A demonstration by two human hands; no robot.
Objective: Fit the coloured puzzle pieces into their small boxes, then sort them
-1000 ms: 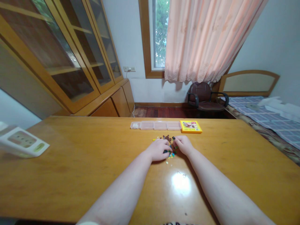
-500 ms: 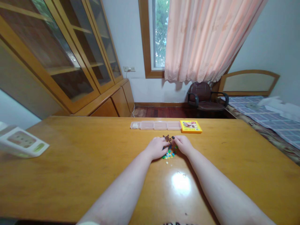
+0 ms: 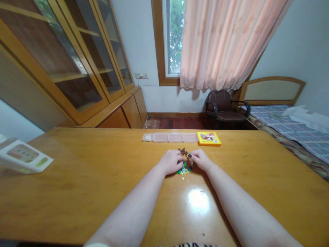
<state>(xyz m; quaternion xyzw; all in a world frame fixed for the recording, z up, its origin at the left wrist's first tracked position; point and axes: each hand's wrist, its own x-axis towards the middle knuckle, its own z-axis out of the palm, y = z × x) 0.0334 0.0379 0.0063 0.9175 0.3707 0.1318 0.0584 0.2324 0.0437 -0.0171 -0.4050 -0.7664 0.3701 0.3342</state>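
Small brown building pieces (image 3: 183,151) lie in a loose cluster just beyond my hands. Nearer to me is a heap of tiny green, blue, yellow and white pieces (image 3: 184,170), partly covered by my fingers. From the left, my left hand (image 3: 170,162) rests at the heap, fingers and thumb apart over the pieces; I see nothing held in it. On the other side, my right hand (image 3: 202,160) pinches a small black piece (image 3: 190,155) at its fingertips. A few pale pieces (image 3: 182,178) lie loose on the near side.
A clear compartment tray (image 3: 175,138) stands at the wooden table's (image 3: 102,178) far edge, with something white in its left compartment. Touching its right end is a yellow box (image 3: 209,139). A white appliance (image 3: 25,156) stands at the left, and a chair (image 3: 222,106) beyond the table.
My right fingertips, with the black piece, have come slightly down towards me. The left hand has shifted a little over the coloured heap.
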